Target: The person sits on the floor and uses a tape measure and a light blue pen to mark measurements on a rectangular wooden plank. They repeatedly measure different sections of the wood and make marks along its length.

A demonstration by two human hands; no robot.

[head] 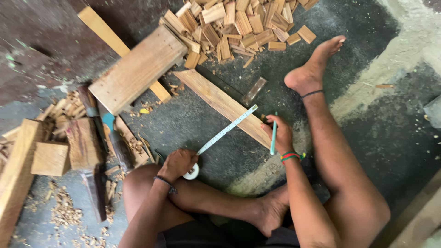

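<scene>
Tape measure [225, 132] across plank [223, 104], pen [274, 138] seemingly gripped

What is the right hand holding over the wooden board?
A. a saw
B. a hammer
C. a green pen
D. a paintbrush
C: the right hand grips a thin green pen at the end of the board, where the tape measure held by the left hand reaches.

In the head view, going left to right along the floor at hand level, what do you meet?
Small wooden block → left hand on the tape measure case → extended tape blade → right hand holding a teal pen → right leg.
</scene>
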